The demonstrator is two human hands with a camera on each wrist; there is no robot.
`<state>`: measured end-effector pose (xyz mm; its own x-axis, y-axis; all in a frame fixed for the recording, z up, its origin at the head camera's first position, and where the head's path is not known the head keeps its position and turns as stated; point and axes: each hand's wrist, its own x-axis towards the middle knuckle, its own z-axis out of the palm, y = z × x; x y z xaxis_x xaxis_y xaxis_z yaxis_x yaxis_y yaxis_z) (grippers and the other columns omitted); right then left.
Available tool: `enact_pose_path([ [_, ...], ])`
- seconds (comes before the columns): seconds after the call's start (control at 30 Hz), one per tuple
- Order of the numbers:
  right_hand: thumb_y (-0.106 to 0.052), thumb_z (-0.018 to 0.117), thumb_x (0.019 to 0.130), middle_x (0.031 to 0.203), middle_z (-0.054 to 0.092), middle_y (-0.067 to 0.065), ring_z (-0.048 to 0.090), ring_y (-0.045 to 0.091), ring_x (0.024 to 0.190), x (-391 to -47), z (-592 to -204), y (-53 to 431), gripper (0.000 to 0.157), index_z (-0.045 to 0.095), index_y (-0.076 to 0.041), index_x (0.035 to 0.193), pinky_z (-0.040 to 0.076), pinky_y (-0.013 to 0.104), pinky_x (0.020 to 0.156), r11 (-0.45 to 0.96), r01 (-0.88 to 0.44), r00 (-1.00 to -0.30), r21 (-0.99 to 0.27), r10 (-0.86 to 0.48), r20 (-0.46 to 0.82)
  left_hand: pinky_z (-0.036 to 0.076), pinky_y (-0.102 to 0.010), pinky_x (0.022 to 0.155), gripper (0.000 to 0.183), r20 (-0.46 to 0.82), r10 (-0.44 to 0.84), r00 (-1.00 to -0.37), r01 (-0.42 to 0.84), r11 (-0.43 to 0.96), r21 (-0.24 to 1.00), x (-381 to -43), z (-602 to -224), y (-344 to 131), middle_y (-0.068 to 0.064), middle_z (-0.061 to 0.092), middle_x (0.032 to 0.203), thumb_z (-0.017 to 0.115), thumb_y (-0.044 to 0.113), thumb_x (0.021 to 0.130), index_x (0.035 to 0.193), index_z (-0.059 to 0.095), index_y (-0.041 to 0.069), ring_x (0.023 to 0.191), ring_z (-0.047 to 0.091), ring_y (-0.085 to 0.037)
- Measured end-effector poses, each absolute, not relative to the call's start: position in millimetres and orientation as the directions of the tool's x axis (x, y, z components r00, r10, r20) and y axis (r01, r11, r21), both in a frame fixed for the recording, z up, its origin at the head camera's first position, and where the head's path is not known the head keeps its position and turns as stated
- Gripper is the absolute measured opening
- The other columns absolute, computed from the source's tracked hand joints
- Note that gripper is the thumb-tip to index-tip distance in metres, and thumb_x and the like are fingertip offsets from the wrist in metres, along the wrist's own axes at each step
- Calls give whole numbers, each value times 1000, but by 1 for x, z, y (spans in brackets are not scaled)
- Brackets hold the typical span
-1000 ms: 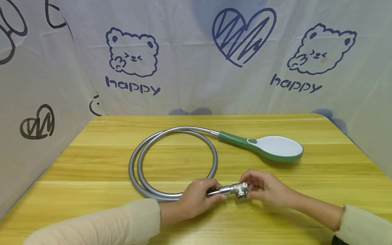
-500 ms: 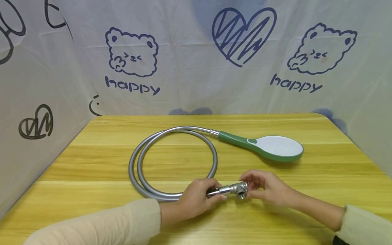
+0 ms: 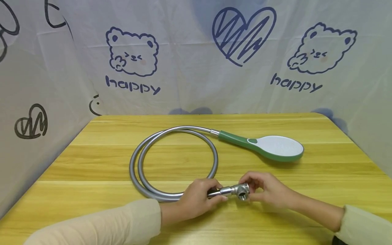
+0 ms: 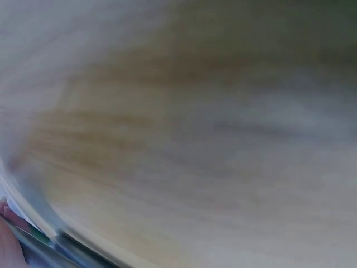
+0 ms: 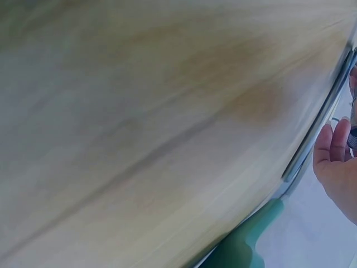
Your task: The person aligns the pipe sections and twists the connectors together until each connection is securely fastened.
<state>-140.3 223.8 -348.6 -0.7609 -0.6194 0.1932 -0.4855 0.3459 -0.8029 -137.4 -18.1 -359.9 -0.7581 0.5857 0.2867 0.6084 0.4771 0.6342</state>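
Observation:
Near the table's front, my left hand (image 3: 196, 200) grips the chrome end of a grey shower hose (image 3: 215, 160), fingers and thumb wrapped around it. A silvery metal tee fitting (image 3: 242, 190) sits at that hose end, its side opening facing the front. My right hand (image 3: 271, 190) pinches the fitting's right end with curled fingers and thumb; those fingertips are partly hidden. In the right wrist view the right hand (image 5: 340, 173) appears at the right edge, beside a threaded piece. Only a sliver of the left hand (image 4: 8, 245) shows in the left wrist view.
The hose lies coiled in loops on the wooden table (image 3: 92, 153). Its other end joins a green shower head (image 3: 280, 148) with a white face, lying at the back right. A printed cloth (image 3: 190, 78) hangs behind the table and along its sides.
The tee fitting has turned slightly, its side opening now facing more toward the head camera. Both hands keep their hold and have shifted very little. The shower head stays put.

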Motion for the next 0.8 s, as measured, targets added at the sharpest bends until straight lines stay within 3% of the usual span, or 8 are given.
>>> enact_pose_path([
  [0.3,-8,69,80,89,65,8,54,0,71,-140,-346,226,25,63,1,103,49,22,60,378,-426,-796,-822,-589,141,41,-11,54,17,259,584,-769,588,488,645,-137,-358,-17,1,65,76,71,25,81,87,67,10,61,45,3],
  [0.6,-5,67,82,86,64,7,55,0,71,-140,-347,226,21,61,0,101,49,22,59,342,-476,-770,-810,-606,197,40,-12,53,15,267,578,-771,591,494,638,-137,-357,-17,2,65,74,71,24,82,85,66,10,60,44,3],
  [0.8,-10,68,82,81,65,2,54,-1,70,-140,-345,226,19,64,-2,99,48,22,59,392,-486,-776,-781,-605,179,39,-12,54,19,290,587,-756,620,499,606,-137,-357,-18,1,64,74,70,28,82,84,66,10,62,45,2],
])
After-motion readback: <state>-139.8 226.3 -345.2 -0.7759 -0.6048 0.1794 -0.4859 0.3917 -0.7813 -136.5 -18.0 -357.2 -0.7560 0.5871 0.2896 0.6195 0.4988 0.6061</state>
